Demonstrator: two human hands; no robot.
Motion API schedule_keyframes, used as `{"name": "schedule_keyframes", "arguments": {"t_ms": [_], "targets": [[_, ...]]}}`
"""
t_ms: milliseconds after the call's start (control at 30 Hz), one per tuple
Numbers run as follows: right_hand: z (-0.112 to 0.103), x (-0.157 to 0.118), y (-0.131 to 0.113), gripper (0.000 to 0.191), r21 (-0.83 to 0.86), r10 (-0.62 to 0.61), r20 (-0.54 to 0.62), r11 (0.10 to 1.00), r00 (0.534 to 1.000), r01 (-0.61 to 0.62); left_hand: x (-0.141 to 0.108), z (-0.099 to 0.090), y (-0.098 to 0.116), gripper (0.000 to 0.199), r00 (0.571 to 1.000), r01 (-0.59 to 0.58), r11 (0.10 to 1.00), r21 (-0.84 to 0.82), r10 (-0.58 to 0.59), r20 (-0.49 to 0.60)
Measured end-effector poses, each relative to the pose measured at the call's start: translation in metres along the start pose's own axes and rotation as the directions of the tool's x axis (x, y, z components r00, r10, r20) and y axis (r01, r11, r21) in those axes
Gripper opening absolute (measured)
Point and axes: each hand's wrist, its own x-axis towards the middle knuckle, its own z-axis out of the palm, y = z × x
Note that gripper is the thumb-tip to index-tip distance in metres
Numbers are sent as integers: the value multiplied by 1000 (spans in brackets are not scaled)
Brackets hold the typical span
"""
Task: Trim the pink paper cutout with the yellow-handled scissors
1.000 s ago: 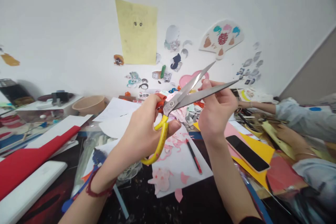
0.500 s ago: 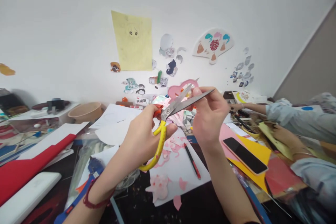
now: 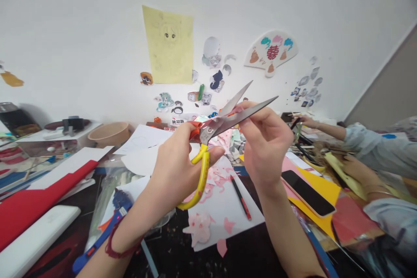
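My left hand point(image 3: 182, 158) is closed round the handles of a pair of scissors point(image 3: 204, 169) with yellow and red grips. The blades stand apart and point up to the right. My right hand point(image 3: 269, 147) pinches a thin pink cut-out point(image 3: 238, 108), turned nearly edge-on between the blades and mostly hidden by them and my fingers. Beneath both hands lies a white sheet point(image 3: 239, 230) bearing pink scraps point(image 3: 229, 225), a pink star-shaped piece point(image 3: 198, 228) and a black and red pen point(image 3: 241, 197).
To the right, a phone point(image 3: 308, 193) rests on yellow paper point(image 3: 325, 221). Another person's hand point(image 3: 358, 171) holds yellowish material farther right. On the left are red sheet material point(image 3: 39, 204), a white box-like object point(image 3: 42, 236) and a blue glue gun point(image 3: 97, 247). A wall point(image 3: 97, 30) with stickers rises behind.
The pink cut-out, earlier showing its broad looped outline, has turned nearly edge-on. The scissor blades have opened wider, and my right hand has shifted slightly right.
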Motion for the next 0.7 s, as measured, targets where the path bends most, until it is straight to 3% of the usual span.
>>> {"name": "schedule_keyframes", "arguments": {"t_ms": [400, 700], "targets": [[-2, -1, 4, 14, 94, 1, 24, 996, 1000, -3, 2, 2, -2, 31, 1000, -25, 1000, -18, 25, -1], [-3, -2, 2, 16, 49, 18, 16, 999, 1000, -19, 5, -1, -4, 36, 996, -86, 996, -22, 86, 7]]}}
